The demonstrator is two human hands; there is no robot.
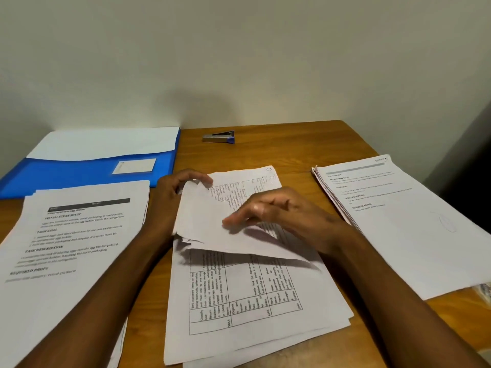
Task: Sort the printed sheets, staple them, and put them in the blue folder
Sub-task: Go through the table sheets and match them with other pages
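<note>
Wooden table (292, 144) holds paper piles. Left hand (172, 197) pinches the top sheet (204, 221) at its corner; right hand (279, 213) rests on it, fingers straight. Paper looks thin and floppy, so hold its edge.

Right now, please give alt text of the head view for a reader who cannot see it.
Two hands, left and right, lift sheets from the middle pile on a wooden table. Other piles lie left and right; a blue folder and stapler lie behind.

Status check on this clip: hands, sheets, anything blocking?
Left hand pinching lifted white sheet; right hand open above it. Middle pile mid-sort. Grey-and-blue stapler, blue plastic folder untouched. Nothing blocking.
</note>
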